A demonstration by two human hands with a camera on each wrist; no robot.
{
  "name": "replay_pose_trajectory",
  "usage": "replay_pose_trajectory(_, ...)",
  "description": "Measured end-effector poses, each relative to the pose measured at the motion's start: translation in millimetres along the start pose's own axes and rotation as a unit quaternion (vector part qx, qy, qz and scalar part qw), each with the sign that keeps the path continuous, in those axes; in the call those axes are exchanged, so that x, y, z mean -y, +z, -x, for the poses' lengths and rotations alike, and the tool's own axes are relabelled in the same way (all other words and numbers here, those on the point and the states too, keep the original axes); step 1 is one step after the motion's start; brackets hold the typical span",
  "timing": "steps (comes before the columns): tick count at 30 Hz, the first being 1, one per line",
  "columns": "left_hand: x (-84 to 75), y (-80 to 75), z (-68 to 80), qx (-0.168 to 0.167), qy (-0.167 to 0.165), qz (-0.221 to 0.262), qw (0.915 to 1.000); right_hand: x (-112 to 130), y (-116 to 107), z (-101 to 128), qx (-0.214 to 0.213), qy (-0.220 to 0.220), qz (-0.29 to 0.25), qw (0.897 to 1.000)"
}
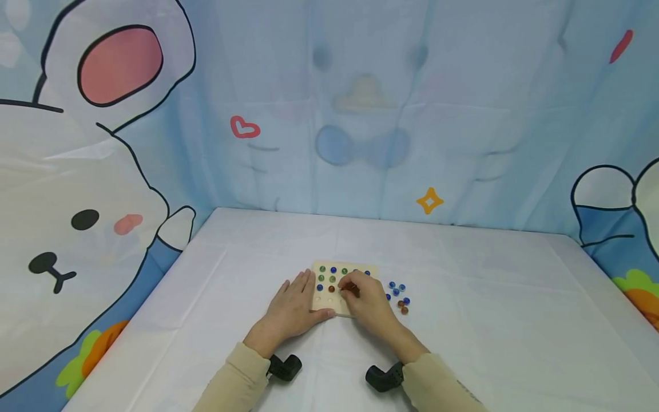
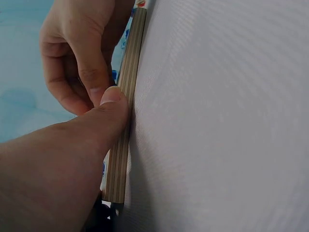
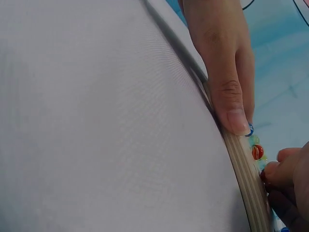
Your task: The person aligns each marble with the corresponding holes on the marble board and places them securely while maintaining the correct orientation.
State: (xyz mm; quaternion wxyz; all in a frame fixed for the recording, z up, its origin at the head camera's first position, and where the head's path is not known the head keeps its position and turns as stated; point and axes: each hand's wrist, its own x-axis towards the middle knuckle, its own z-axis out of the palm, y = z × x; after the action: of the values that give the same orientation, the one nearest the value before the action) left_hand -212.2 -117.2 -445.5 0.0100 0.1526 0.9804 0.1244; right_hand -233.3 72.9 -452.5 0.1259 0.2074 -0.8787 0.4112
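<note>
**Hands at marble board**

L hand (image 1: 292, 309): flat, fingers straight, thumb pressed to near edge of wooden board (image 1: 329, 303). Board lies mid-table on white cloth (image 1: 489, 320), w/ green, blue, orange marbles (image 1: 326, 277) in its holes. R hand (image 1: 366, 302): over board, fingertips pinched on a dark red marble (image 3: 263, 176). Loose marbles (image 1: 399, 295): on cloth just R of board.

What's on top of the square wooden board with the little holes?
Green, blue and brown-orange glass marbles sit in holes of the square wooden board. The right hand covers its right half, so whatever lies beneath is hidden. The left hand rests on its left edge.
</note>
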Motion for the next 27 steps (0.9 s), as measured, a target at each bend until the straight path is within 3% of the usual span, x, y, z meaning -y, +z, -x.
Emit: replay_pose_trajectory(27, -0.6, 0.8, -0.3, 0.001, 0.000, 0.004, 1.0000, -5.2, 5.6, 5.8, -0.020, -0.020, 0.008, 1.000)
